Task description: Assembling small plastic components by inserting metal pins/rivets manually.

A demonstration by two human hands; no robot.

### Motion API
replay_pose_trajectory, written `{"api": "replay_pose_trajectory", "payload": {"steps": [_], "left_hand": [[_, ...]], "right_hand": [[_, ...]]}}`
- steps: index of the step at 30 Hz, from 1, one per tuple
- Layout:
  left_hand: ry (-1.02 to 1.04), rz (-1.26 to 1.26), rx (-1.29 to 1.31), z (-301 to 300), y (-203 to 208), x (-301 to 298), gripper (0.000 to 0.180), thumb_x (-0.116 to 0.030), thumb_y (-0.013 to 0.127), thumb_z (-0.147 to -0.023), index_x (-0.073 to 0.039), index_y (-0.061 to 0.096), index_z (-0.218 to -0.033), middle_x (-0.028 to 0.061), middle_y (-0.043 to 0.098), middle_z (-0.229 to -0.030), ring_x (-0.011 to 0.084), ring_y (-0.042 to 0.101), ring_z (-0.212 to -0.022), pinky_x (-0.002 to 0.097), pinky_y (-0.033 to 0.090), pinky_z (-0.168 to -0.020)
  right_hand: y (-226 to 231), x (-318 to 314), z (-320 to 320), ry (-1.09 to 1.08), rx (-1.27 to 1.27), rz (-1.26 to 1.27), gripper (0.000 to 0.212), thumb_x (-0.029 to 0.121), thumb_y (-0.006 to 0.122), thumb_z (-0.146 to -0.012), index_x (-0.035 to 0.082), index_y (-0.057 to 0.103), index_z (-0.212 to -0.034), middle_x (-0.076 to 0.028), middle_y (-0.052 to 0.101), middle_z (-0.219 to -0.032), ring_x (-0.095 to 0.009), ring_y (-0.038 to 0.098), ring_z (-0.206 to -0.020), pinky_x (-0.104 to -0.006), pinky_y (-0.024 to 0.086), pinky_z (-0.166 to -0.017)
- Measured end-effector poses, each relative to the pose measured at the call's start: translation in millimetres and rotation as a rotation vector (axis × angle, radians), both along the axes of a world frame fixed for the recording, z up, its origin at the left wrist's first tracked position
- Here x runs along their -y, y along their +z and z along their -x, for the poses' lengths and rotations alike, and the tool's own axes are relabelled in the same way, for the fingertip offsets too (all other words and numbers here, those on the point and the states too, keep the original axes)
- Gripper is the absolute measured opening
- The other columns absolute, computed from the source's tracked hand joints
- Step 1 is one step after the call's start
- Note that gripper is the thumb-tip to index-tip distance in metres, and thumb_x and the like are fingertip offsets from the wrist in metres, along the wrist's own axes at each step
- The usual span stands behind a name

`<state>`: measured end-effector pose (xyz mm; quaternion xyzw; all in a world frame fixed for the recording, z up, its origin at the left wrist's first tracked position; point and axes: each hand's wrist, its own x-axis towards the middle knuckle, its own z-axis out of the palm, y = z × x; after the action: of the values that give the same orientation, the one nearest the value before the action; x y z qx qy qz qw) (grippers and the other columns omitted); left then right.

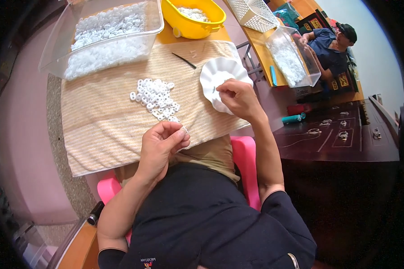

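My left hand (164,141) is closed in a pinch just above the table's near edge. A small white piece (185,129) shows between its thumb and forefinger. Close by lies a pile of small white pieces with holes (155,95), on a striped beige cloth (103,130). My right hand (239,97) is over a white wavy-rimmed dish (209,74), its fingers bent and pressed together at the dish's inside. Whatever its fingertips hold is too small to make out. A thin black stick-like tool (184,60) rests on the cloth left of the dish.
A clear bin (105,58) of white pieces stands at the far left, beside a yellow tub (195,20). Across a gap, another table holds a white basket (253,15), a clear bin (296,58) and a blue tool (273,75). Another person (330,49) sits there.
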<state>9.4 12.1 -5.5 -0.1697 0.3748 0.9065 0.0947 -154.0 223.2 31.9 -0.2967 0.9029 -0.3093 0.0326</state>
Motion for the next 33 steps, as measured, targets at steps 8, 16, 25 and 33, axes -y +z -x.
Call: {"api": "replay_pose_trajectory", "payload": {"steps": [8, 16, 25, 33], "left_hand": [[0.016, -0.004, 0.016, 3, -2, -1, 0.012, -0.005, 0.064, -0.089, -0.002, 0.059, -0.099, 0.0062, 0.065, -0.089, 0.0126, 0.065, -0.079, 0.0253, 0.056, -0.073], [0.03, -0.023, 0.025, 4, -5, 0, 0.014, -0.005, 0.064, -0.089, -0.001, 0.061, -0.102, 0.0073, 0.067, -0.088, 0.0112, 0.065, -0.077, 0.0224, 0.055, -0.072], [0.035, -0.029, 0.02, 3, -7, 0, 0.015, -0.004, 0.063, -0.089, 0.0, 0.061, -0.104, 0.008, 0.067, -0.089, 0.0115, 0.065, -0.077, 0.0229, 0.056, -0.073], [0.043, -0.027, 0.024, 4, -7, 0, 0.015, -0.003, 0.063, -0.089, 0.001, 0.061, -0.103, 0.0086, 0.068, -0.089, 0.0123, 0.066, -0.077, 0.0232, 0.056, -0.073]], "right_hand": [[-10, 16, -36, 0.115, 0.426, 0.403, 0.007, -0.003, 0.063, -0.087, -0.005, 0.062, -0.094, -0.005, 0.06, -0.087, -0.01, 0.059, -0.073, -0.0218, 0.05, -0.067], [-35, 38, -68, 0.165, 0.713, 0.558, 0.01, -0.001, 0.06, -0.09, -0.006, 0.062, -0.098, -0.007, 0.062, -0.09, -0.011, 0.062, -0.076, -0.0227, 0.051, -0.068], [-38, 41, -70, 0.207, 0.652, 0.586, 0.009, 0.0, 0.06, -0.09, -0.007, 0.062, -0.095, -0.008, 0.062, -0.091, -0.011, 0.062, -0.076, -0.0226, 0.051, -0.068], [-37, 40, -71, 0.181, 0.696, 0.586, 0.008, 0.001, 0.06, -0.09, -0.006, 0.063, -0.094, -0.007, 0.063, -0.091, -0.011, 0.062, -0.077, -0.0224, 0.05, -0.068]]}}
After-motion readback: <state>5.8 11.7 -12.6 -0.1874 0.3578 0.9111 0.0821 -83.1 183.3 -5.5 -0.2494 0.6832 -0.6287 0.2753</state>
